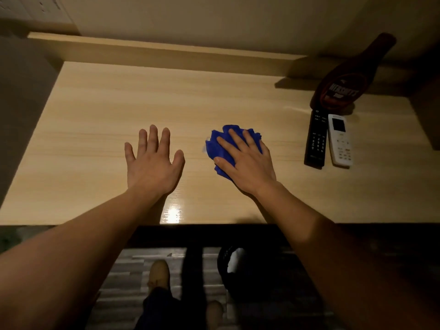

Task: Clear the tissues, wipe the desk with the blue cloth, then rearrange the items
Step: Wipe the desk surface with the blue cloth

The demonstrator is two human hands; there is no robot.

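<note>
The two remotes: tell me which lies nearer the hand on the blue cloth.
The black remote, the longer one. It lies between the right hand pressing the blue cloth and the white remote, which sits farther right.

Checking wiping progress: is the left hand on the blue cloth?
No, the right hand presses the blue cloth onto the desk; the left hand is spread empty beside it.

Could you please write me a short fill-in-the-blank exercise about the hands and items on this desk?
1. The right hand presses a ____ cloth onto the desk.
2. The left hand lies flat on the desk and holds ____.
3. The handset just right of the black remote is ____ in colour.
Missing words: blue; nothing; white.
</note>
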